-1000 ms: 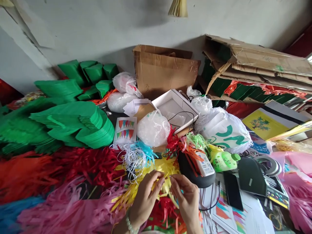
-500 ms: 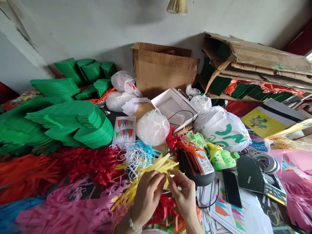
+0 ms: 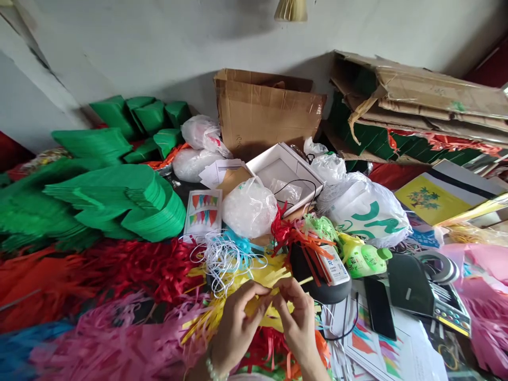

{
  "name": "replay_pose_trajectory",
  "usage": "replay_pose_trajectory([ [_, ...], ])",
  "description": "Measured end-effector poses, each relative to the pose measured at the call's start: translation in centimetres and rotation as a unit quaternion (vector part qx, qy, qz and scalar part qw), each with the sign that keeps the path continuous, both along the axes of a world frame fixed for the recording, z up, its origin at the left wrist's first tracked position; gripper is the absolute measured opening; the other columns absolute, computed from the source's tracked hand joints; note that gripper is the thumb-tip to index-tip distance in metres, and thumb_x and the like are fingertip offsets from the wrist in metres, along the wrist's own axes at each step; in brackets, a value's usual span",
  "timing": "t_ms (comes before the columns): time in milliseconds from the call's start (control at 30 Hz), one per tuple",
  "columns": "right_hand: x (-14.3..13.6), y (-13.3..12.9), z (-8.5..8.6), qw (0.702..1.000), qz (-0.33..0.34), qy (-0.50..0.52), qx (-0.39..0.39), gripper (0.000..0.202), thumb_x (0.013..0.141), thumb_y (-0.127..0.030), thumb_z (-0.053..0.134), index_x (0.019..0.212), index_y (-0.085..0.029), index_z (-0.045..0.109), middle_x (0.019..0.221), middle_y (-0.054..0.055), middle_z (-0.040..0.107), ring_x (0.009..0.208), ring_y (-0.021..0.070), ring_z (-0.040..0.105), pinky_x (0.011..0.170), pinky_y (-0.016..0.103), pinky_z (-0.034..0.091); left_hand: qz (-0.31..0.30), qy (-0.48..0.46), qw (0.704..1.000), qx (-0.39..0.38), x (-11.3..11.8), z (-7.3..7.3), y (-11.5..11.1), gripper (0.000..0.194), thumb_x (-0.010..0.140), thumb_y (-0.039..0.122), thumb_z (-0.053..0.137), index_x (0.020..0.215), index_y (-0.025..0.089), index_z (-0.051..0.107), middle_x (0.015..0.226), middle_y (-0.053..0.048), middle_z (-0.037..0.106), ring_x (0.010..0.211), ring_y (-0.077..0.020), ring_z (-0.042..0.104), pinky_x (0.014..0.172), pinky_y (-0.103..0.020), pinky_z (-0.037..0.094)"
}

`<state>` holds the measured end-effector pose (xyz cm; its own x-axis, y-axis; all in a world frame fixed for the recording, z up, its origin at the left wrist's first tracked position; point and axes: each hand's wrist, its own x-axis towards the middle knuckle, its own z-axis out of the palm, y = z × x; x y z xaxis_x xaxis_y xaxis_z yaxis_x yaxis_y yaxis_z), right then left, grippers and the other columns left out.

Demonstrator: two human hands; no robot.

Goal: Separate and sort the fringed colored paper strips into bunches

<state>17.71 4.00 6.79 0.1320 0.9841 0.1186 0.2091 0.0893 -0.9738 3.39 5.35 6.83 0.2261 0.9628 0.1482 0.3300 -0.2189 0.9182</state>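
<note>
"Pinching a yellow strip (image 3: 306, 280), was it, that left hand (image 3: 238, 320)?"

"It looked so, and the right hand (image 3: 296, 315) did the same. Their fingertips met or nearly met, thumb and forefinger drawn narrow on both sides."

"Where was the strip itself?"

"Near the middle of the scene, between the fingers, above a heap of yellow streamers (image 3: 262, 271). One end seemed to stick out to the right, past the right hand. The rest was hidden by the fingers."

"What lay around them?"

"Red streamers (image 3: 272, 346) showed between the wrists. Just beyond the heap sat a tangle of white string (image 3: 220, 264). Pink streamers (image 3: 115, 346) spread on the near left, and stacks of green pieces (image 3: 115, 190) rose farther back there."

"And on the right?"

"A black case (image 3: 331, 295), with a green bottle (image 3: 363, 259) just beside it. A phone (image 3: 380, 307) lay near some papers (image 3: 423, 349)."

"Anything at the far side?"

"A cardboard box (image 3: 270, 116) stood by the wall (image 3: 159, 47), and an open white box (image 3: 264, 164) tilted in front of it."
</note>
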Motion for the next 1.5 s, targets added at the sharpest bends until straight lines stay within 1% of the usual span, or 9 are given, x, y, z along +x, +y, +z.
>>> replay_pose_trajectory([
  [100, -0.2, -0.4, -0.8, 0.997, 0.004, 0.069, -0.019, 0.015, 0.095, -0.033, 0.051, 0.091, -0.019, 0.057, 0.072, -0.001, 0.058, 0.060, 0.0111, 0.050, 0.056, 0.020, 0.041, 0.022, 0.047, 0.988, 0.143, -0.1, 0.0, -0.3, 0.016, 0.090, 0.015, 0.058, 0.100, 0.024, 0.067, 0.090, -0.002, 0.069, 0.084, -0.0168, 0.065, 0.078, -0.027, 0.050],
  [167, -0.2, -0.6, -1.2, 0.995, 0.013, 0.098, -0.018, 0.013, 0.095, -0.032, 0.053, 0.092, -0.020, 0.057, 0.074, 0.000, 0.059, 0.065, 0.0119, 0.053, 0.059, 0.020, 0.043, 0.018, 0.057, 0.986, 0.158, -0.2, 0.1, -0.4, 0.016, 0.090, 0.014, 0.060, 0.099, 0.024, 0.067, 0.089, -0.002, 0.069, 0.084, -0.0162, 0.065, 0.078, -0.027, 0.051],
  [400, 0.7, -1.1, -1.3, 0.999, 0.019, 0.032, -0.006, 0.014, 0.094, -0.032, 0.057, 0.088, -0.020, 0.062, 0.073, 0.000, 0.061, 0.063, 0.0118, 0.054, 0.059, 0.020, 0.045, -0.028, 0.063, 0.992, 0.101, -1.0, 1.7, 0.6, 0.016, 0.091, 0.015, 0.058, 0.099, 0.025, 0.067, 0.093, 0.000, 0.073, 0.087, -0.0154, 0.067, 0.080, -0.026, 0.052],
  [533, 0.9, -1.2, -1.3, 0.995, 0.018, 0.092, -0.032, 0.017, 0.091, -0.035, 0.061, 0.084, -0.020, 0.059, 0.070, 0.000, 0.060, 0.059, 0.0114, 0.054, 0.055, 0.020, 0.045, -0.069, 0.055, 0.991, 0.098, -1.1, 2.6, 1.0, 0.020, 0.092, 0.014, 0.054, 0.102, 0.026, 0.068, 0.093, 0.000, 0.074, 0.087, -0.0143, 0.068, 0.081, -0.024, 0.052],
  [633, 1.1, -1.4, -1.5, 0.995, 0.009, 0.091, -0.040, 0.018, 0.088, -0.035, 0.065, 0.080, -0.019, 0.060, 0.067, -0.001, 0.058, 0.057, 0.0103, 0.052, 0.053, 0.019, 0.044, -0.103, 0.036, 0.993, 0.039, -1.2, 3.1, 0.9, 0.017, 0.092, 0.016, 0.056, 0.101, 0.025, 0.068, 0.094, 0.000, 0.074, 0.088, -0.0142, 0.069, 0.081, -0.023, 0.052],
  [767, 1.3, -1.9, -1.3, 0.997, 0.006, 0.051, -0.054, 0.017, 0.089, -0.035, 0.064, 0.082, -0.019, 0.062, 0.067, -0.001, 0.059, 0.058, 0.0110, 0.053, 0.054, 0.019, 0.044, -0.099, 0.016, 0.994, -0.036, -1.1, 3.0, 0.5, 0.014, 0.086, 0.019, 0.064, 0.099, 0.024, 0.068, 0.095, 0.001, 0.074, 0.087, -0.0143, 0.069, 0.081, -0.022, 0.052],
  [1000, 1.0, -1.9, 0.1, 0.997, 0.048, 0.034, -0.050, 0.016, 0.095, -0.033, 0.053, 0.093, -0.019, 0.062, 0.077, 0.003, 0.064, 0.066, 0.0139, 0.061, 0.060, 0.021, 0.050, -0.051, 0.014, 0.996, -0.074, -0.9, 2.5, 0.5, 0.010, 0.084, 0.018, 0.065, 0.091, 0.024, 0.069, 0.091, 0.002, 0.075, 0.084, -0.0143, 0.069, 0.080, -0.023, 0.052],
  [1233, 1.7, -1.7, 0.3, 0.997, 0.048, -0.048, 0.024, 0.007, 0.094, -0.023, 0.054, 0.100, -0.022, 0.058, 0.086, 0.003, 0.066, 0.077, 0.0150, 0.066, 0.069, 0.022, 0.053, -0.093, -0.050, 0.980, -0.169, -1.4, 2.5, 1.6, 0.011, 0.082, 0.030, 0.071, 0.085, 0.019, 0.072, 0.082, -0.001, 0.075, 0.076, -0.0154, 0.069, 0.072, -0.023, 0.054],
  [1500, 2.4, -1.5, 0.4, 0.994, 0.078, -0.070, 0.010, 0.009, 0.092, -0.024, 0.060, 0.101, -0.023, 0.059, 0.082, 0.002, 0.069, 0.073, 0.0157, 0.067, 0.068, 0.023, 0.053, -0.105, -0.040, 0.981, -0.158, -1.5, 2.8, 1.8, 0.006, 0.080, 0.025, 0.073, 0.085, 0.021, 0.074, 0.084, -0.001, 0.076, 0.080, -0.0160, 0.070, 0.077, -0.024, 0.054],
])
